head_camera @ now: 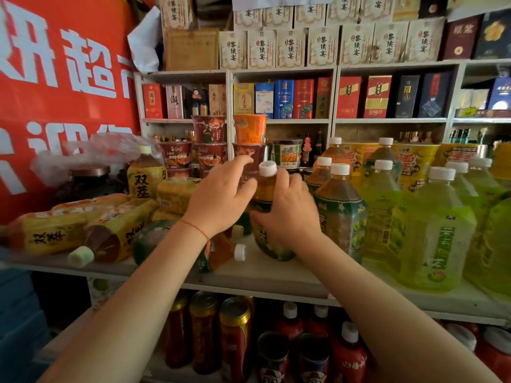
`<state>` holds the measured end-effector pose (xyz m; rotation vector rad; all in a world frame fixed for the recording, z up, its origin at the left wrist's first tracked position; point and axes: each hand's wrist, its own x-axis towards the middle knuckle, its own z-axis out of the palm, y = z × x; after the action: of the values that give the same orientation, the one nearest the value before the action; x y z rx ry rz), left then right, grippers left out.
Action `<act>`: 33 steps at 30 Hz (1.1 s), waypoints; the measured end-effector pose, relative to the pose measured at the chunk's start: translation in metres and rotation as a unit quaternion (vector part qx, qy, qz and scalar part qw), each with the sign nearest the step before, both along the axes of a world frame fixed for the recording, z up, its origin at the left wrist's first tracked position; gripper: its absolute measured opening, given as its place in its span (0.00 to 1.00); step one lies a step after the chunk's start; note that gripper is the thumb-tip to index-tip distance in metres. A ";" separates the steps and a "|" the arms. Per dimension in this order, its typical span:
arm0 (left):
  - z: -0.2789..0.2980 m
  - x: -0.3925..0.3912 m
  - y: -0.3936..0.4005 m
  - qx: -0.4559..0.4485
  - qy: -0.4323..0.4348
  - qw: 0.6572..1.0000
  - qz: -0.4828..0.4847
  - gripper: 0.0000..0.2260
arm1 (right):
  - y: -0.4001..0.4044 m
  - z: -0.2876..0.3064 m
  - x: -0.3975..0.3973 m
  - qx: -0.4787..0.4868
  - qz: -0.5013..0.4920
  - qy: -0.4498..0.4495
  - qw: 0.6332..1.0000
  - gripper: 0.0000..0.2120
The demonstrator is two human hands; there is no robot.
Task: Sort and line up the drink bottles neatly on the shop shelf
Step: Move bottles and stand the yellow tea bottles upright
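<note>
An upright tea bottle with a white cap and dark green label stands on the white shelf at centre. My right hand grips its body from the right. My left hand is beside its neck on the left, fingers spread and touching it. To the right, upright amber tea bottles and green tea bottles stand in rows. To the left, yellow-labelled bottles lie on their sides, and one stands upright. A small bottle lies under my left wrist.
Stacked instant noodle cups stand behind the bottles. Boxed liquor fills the upper shelves. A red banner covers the left wall. Cans and red bottles fill the shelf below. A dark jar under plastic sits far left.
</note>
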<state>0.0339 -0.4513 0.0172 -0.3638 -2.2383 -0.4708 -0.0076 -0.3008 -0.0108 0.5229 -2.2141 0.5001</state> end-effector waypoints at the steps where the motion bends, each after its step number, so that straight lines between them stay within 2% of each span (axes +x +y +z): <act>1: -0.002 -0.003 -0.010 -0.012 -0.023 0.999 0.028 0.18 | -0.004 0.001 -0.001 -0.010 -0.032 0.000 0.999 0.38; 5: -0.017 -0.011 -0.044 -0.122 -0.128 0.975 0.135 0.26 | -0.020 0.012 -0.016 -0.031 -0.108 -0.008 0.994 0.41; 8: -0.022 -0.014 -0.052 -0.152 -0.108 0.973 0.135 0.32 | -0.029 0.025 -0.036 -0.052 -0.152 -0.028 0.987 0.43; 15: -0.013 -0.028 -0.065 -0.189 -0.111 0.968 0.124 0.34 | -0.042 0.018 -0.069 -0.083 -0.207 -0.107 0.969 0.48; 21: -0.009 -0.043 -0.070 -0.245 -0.116 0.950 0.153 0.40 | -0.051 0.007 -0.079 -0.103 -0.222 -0.081 0.966 0.43; 26: -0.005 -0.046 -0.064 -0.287 -0.106 0.934 0.182 0.43 | -0.053 0.002 -0.068 -0.031 -0.293 -0.028 0.955 0.33; 28: -0.007 -0.044 -0.063 -0.302 -0.079 0.934 0.172 0.41 | -0.050 0.000 -0.056 -0.030 -0.244 0.035 0.969 0.27; 30: -0.010 -0.043 -0.067 -0.303 -0.049 0.938 0.161 0.38 | -0.049 -0.002 -0.044 -0.033 -0.135 0.095 0.986 0.21; 31: -0.012 -0.043 -0.070 -0.298 -0.029 0.942 0.150 0.37 | -0.049 -0.003 -0.037 -0.051 -0.067 0.074 0.994 0.19; 33: -0.013 -0.043 -0.079 -0.274 0.035 0.955 0.109 0.34 | -0.052 0.001 -0.027 -0.152 0.054 -0.059 0.985 0.14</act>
<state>-0.0087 -0.5298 0.0042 -0.3989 -2.2764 0.2866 -0.0351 -0.3527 -0.0098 0.4620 -2.1742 0.9300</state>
